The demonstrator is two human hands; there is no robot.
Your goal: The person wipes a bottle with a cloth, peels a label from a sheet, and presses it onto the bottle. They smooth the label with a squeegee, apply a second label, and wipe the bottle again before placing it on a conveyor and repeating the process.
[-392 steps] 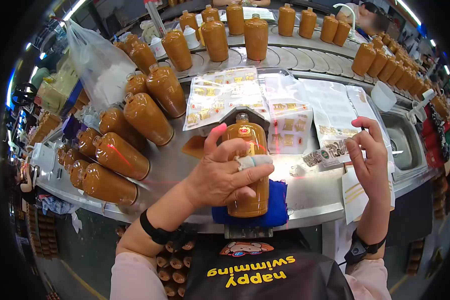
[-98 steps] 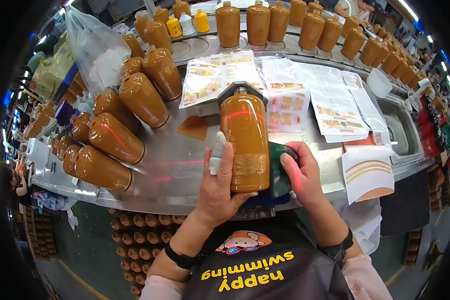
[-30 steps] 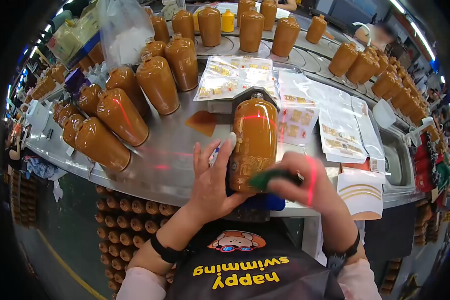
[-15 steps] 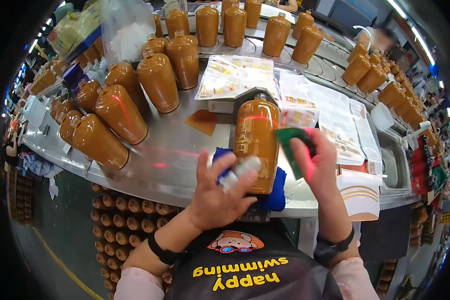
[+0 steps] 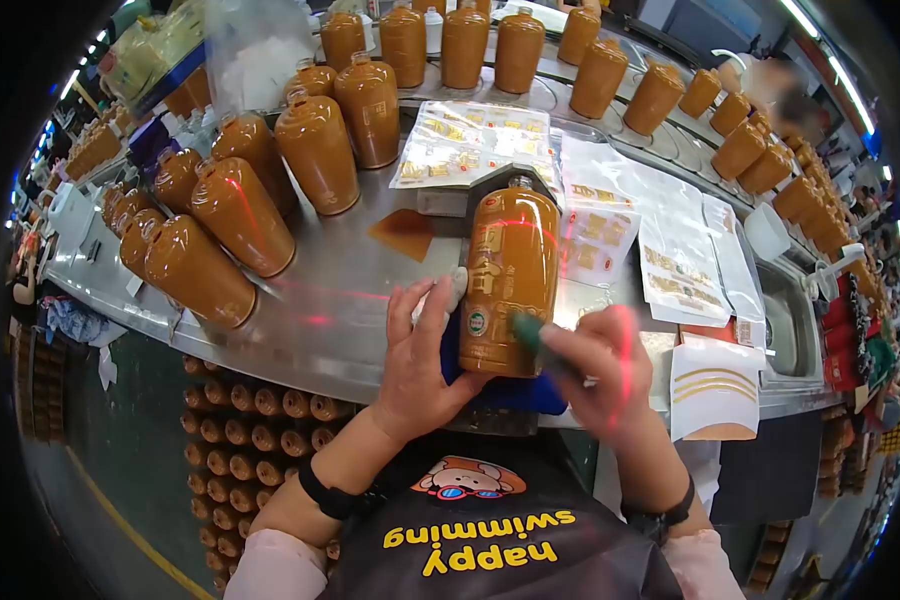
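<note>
A glossy brown bottle with gold lettering and a small green-and-white round mark lies on a blue cloth, its neck in a dark holder. At its lower left side my left hand touches the glass, fingers apart, with whitish material around a fingertip. My right hand is closed on a green scraper, which is blurred and meets the bottle's lower right face. Sheets of gold and red decals lie beyond the holder. A red light line crosses the bottle and my right hand.
More brown bottles stand at the left of the metal table. Others ride a conveyor behind. White decal sheets and a sink are at the right. Another person is at the back right.
My left hand has come to the bottle's left side. The green scraper in my right hand has moved down and left onto the bottle. Conveyor bottles have shifted, and the round mark now shows.
</note>
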